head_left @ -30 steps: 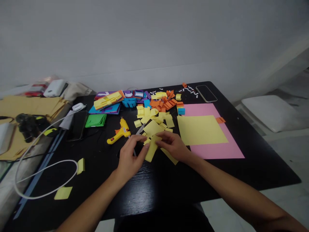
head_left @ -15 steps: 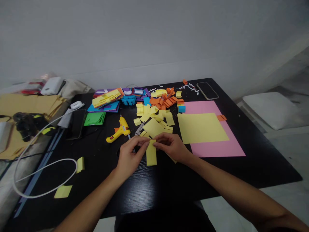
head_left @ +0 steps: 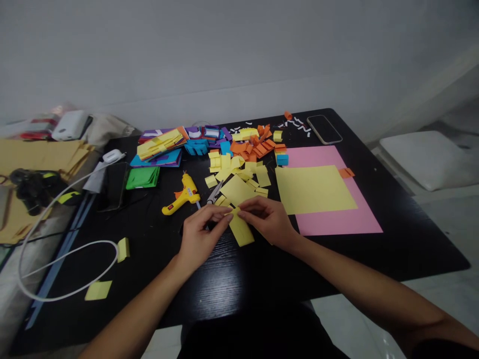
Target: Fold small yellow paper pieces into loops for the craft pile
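A yellow paper strip (head_left: 241, 232) is pinched at its far end by both hands, its near end pointing toward me and tilted to the right. My left hand (head_left: 204, 232) closes thumb and fingers on the left corner. On the right corner my right hand (head_left: 270, 221) does the same. Just past the fingers lie a yellow paper sheet (head_left: 237, 189) and a heap of small folded yellow pieces (head_left: 245, 173). Scissors (head_left: 214, 193) rest left of the heap, their handles hidden behind my left hand. A yellow glue gun (head_left: 182, 195) lies farther left.
At right, a yellow sheet (head_left: 316, 189) overlaps a pink sheet (head_left: 340, 227). Orange folded pieces (head_left: 254, 147), a green paper stack (head_left: 142, 177) and a phone (head_left: 324, 129) lie farther back. A white cable (head_left: 67, 298) loops at left near two yellow pieces (head_left: 98, 290).
The strip has swung, its near end moving to the right and slightly away from me. Both hands still pinch its far end. The camera view has shifted a little.
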Available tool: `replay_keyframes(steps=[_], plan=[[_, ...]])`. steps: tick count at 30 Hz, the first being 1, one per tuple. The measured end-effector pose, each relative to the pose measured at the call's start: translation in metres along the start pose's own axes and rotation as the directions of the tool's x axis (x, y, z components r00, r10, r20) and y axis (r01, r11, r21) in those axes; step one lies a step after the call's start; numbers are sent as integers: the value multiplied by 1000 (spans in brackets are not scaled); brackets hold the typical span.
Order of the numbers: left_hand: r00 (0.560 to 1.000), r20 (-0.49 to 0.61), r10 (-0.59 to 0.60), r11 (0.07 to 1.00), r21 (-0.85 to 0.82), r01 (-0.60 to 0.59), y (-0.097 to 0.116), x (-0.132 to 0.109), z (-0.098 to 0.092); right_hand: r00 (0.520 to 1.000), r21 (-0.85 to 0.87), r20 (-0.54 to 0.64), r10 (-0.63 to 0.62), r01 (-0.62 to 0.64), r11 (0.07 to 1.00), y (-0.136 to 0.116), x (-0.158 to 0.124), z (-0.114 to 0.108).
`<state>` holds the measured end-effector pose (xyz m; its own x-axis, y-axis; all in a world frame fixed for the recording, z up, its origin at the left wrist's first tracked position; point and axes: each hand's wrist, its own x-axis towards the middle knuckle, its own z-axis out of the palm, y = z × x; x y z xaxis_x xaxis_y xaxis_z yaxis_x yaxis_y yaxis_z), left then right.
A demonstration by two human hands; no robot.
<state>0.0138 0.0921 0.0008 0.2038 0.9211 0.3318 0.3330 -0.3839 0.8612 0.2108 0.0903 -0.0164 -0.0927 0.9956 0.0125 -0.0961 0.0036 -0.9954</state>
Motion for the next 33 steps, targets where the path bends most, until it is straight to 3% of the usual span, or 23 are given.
replay_keyframes(steps=[7,16,26,33], plan=[[999,25,27,1000,13,-28,3,2,-1,1000,-34,-4,-15,15,999,0,-3,1],[999,-23,34,999,30,-33,7,-1,0,995,-95,-26,-97,94,991,-3,-8,5],[997,-36,-61,998,-34,60,-1,-6,6,984,-174,-70,-165,151,973,-7,-11,7],[998,-59,31,999,-19,-32,5,-4,5,976,-225,-75,-206,185,957,-8,-12,7]])
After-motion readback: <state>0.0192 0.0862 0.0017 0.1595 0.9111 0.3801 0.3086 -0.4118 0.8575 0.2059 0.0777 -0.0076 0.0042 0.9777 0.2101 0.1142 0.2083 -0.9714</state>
